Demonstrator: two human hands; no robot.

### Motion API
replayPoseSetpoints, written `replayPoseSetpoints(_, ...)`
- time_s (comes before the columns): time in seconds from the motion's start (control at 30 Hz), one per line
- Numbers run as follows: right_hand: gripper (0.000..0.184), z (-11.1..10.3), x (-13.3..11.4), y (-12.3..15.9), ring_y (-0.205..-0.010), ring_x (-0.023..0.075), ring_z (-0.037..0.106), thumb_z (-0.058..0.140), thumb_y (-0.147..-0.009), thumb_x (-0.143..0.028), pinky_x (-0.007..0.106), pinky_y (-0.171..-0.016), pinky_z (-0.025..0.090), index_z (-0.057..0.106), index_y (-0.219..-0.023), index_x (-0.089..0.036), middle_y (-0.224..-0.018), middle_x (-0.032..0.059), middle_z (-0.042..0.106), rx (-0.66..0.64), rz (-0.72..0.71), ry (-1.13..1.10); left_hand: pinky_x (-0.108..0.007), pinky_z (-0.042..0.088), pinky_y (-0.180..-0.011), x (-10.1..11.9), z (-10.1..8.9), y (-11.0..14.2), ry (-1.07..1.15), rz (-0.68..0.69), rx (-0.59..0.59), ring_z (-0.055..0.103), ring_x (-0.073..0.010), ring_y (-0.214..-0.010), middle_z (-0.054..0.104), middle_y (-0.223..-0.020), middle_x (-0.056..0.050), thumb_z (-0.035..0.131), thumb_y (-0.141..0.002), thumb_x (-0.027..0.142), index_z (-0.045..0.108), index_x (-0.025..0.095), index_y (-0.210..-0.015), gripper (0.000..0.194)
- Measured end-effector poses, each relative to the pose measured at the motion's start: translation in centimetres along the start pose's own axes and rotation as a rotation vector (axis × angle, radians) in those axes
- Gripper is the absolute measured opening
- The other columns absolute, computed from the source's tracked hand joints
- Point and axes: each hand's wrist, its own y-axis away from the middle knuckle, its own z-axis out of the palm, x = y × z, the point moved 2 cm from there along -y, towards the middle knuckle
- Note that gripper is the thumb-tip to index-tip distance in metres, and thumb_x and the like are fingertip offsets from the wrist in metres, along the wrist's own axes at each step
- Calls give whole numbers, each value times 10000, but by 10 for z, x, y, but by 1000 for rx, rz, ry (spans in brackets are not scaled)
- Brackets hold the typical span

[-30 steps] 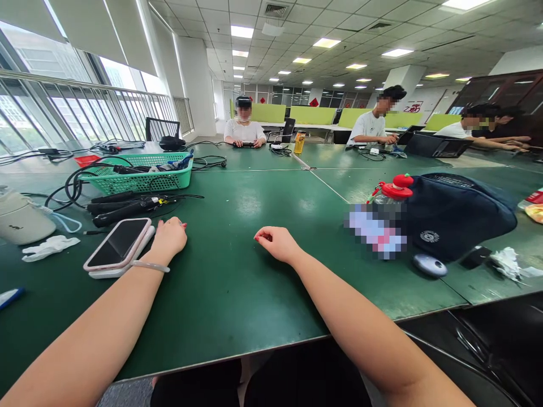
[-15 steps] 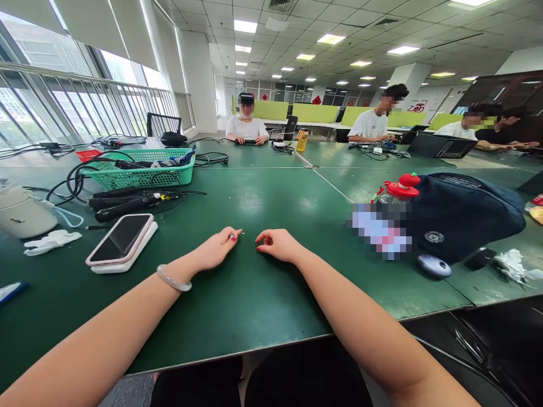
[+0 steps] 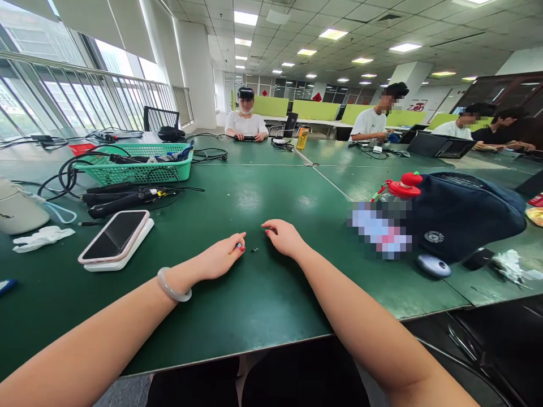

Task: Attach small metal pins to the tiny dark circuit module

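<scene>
My left hand [image 3: 220,255] rests low over the green table [image 3: 237,316], a pale bangle [image 3: 173,286] round its wrist. Its thumb and fingers are closed, and a sliver of something small and bluish shows between them, too little to name. To the right, my right hand [image 3: 283,235] is held with thumb and index finger apart, nothing visible in its grasp. Between the two hands a few tiny dark and silvery bits [image 3: 254,249] lie on the tabletop, touching neither hand; their kind is too small to make out.
On the left are a phone [image 3: 114,234] on a white box, black cables and a green basket [image 3: 139,169]. A dark blue bag [image 3: 466,215], a red-lidded bottle [image 3: 405,185] and a computer mouse [image 3: 433,266] sit right. Several people work across the table.
My right hand has moved slightly up and right, its fingers opening; the tiny bits now show on the table. My left hand has shifted a little right and down, still closed.
</scene>
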Motion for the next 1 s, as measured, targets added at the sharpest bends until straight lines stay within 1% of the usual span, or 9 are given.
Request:
replayPoseSetpoints(0.07,320,1,1,0,-1105,167,512,497,-795,-111,326,-972,377,619,-1071,-218,-1224,50,544,-65,-35,-52,-406,315,-1003,5,5,-1,152,42,-24,419,-243,-1219,437,-1357,-91,393,-837,481,477,223,-811,273)
replayPoseSetpoints(0.13,367,4,0,1,-1116,160,513,492,-778,-76,330,-991,371,609,-1088,-235,-1213,35,557,-123,-68,-109,-400,312,-1014,6,7,-2,329,70,-38,435,-222,-1209,468,-1330,-89,409,-833,501,473,217,-853,292)
replayPoseSetpoints(0.23,382,8,-6,4,-948,126,606,448,-790,-57,300,-901,449,593,-1100,-226,-1079,33,632,-194,-73,-275,-399,310,-1024,2,5,-6,518,87,-2,449,-205,-1200,495,-1299,-90,434,-829,508,453,202,-872,310)
replayPoseSetpoints(0.37,389,9,-10,7,-705,73,629,393,-810,-60,237,-730,499,548,-1135,-208,-993,31,643,-219,-29,-469,-426,312,-1020,-6,-4,-10,580,48,104,479,-218,-1168,540,-1239,-104,480,-789,546,434,194,-826,356)
replayPoseSetpoints(0.5,278,3,-11,8,-631,69,570,553,-771,-180,225,-673,460,594,-1045,-200,-850,0,643,-185,-87,-325,-443,346,-985,-7,-6,-10,651,-59,136,535,-220,-1106,546,-1223,-110,512,-769,542,413,198,-842,366)
replayPoseSetpoints(0.6,205,2,-15,10,-646,86,519,655,-712,-290,224,-639,414,656,-898,-202,-784,-7,624,-184,-175,-130,-436,357,-973,-3,-3,-8,723,-85,73,551,-215,-1084,553,-1213,-108,525,-776,511,412,194,-827,340)
replayPoseSetpoints(0.7,211,6,-20,11,-686,98,500,689,-689,-285,227,-645,386,671,-884,-208,-779,-3,603,-189,-249,-7,-435,371,-953,0,-1,-7,782,-75,13,576,-210,-1035,567,-1186,-102,528,-781,494,412,192,-808,325)
replayPoseSetpoints(0.83,172,13,-22,10,-695,101,501,677,-707,-237,227,-660,377,680,-877,-208,-756,0,578,-215,-260,35,-376,430,-856,0,-3,-7,707,-67,64,577,-179,-941,573,-1112,-70,532,-782,461,466,188,-837,286)
replayPoseSetpoints(1.0,41,15,-18,8,-688,100,495,647,-735,-224,218,-643,360,659,-729,-185,-727,2,560,-202,-259,47,-253,402,-606,-3,-6,-9,407,-63,158,463,-111,-616,506,-686,19,492,-798,431,561,184,-978,313)
